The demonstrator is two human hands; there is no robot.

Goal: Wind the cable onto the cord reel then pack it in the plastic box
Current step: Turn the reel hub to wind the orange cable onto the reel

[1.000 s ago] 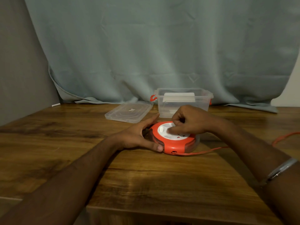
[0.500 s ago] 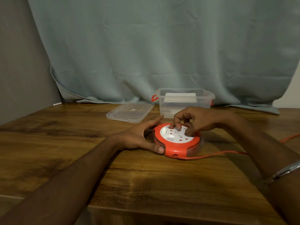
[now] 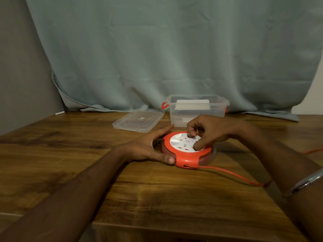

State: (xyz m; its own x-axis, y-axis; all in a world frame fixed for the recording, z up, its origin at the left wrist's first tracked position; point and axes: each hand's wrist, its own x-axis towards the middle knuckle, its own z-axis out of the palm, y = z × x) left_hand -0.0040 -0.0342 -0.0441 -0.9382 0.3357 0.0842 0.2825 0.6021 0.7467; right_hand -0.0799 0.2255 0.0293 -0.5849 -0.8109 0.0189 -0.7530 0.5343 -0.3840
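1. The left hand (image 3: 146, 149) reaches in from the lower left and cups the left side of the cord reel (image 3: 187, 151), its fingers curved round the far rim and its thumb pressed against the near edge.
2. The right hand (image 3: 208, 132) comes in from the right and sits over the reel's white top, fingers curled, with fingertips pressed down on the white disc.
3. The reel, orange with a white socket face, lies flat on the wooden table (image 3: 70, 154), near the middle.
4. The orange cable (image 3: 227, 173) leaves the reel's near edge and trails right across the table, passing under the right forearm.
5. The clear plastic box (image 3: 197, 110) stands open just behind the reel, and its lid (image 3: 139, 120) lies flat on the table to the box's left.
6. A pale blue-grey curtain (image 3: 157, 49) hangs behind the table, its hem resting on the tabletop.
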